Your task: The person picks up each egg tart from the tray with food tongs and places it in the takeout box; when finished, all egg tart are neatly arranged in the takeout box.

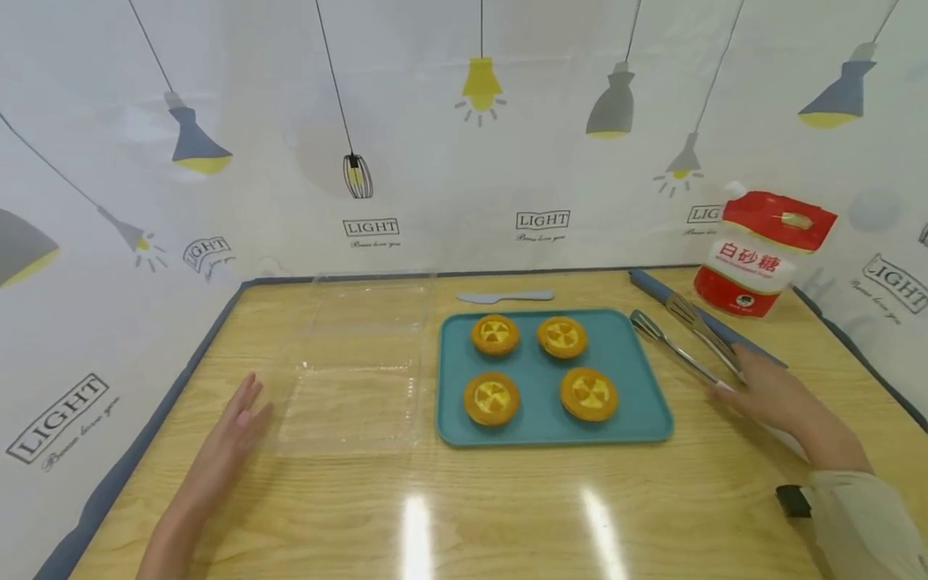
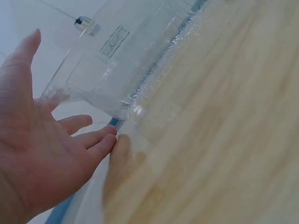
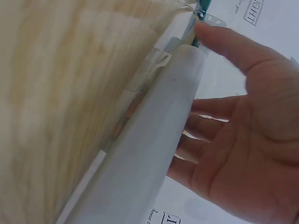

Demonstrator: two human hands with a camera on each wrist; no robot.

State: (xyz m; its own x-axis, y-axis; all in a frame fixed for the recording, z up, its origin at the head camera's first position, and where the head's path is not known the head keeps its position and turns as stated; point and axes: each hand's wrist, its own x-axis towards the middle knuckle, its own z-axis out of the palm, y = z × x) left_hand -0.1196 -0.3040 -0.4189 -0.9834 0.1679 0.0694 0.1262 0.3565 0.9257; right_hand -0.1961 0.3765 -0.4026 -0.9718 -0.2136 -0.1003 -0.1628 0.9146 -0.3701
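My right hand (image 1: pixel 772 391) grips a pair of metal tongs (image 1: pixel 685 357) at the right of the table, thumb on one arm and fingers on the other. In the right wrist view the tongs' pale handle (image 3: pixel 149 126) runs between the thumb and the fingers. The tongs' two heads point toward the back and stand spread apart. My left hand (image 1: pixel 235 427) is beside an open clear plastic box (image 1: pixel 355 441), fingers loosely extended and holding nothing. In the left wrist view its palm shows, with the box (image 2: pixel 107 70) beyond the fingers.
A teal tray (image 1: pixel 536 435) in the middle carries several egg tarts (image 1: pixel 493 399). Behind it lies a pale knife (image 1: pixel 505 296). A long dark blue bar (image 1: pixel 656 288) lies just beyond the tongs, near a red and white sugar bag (image 1: pixel 754 258) at the back right.
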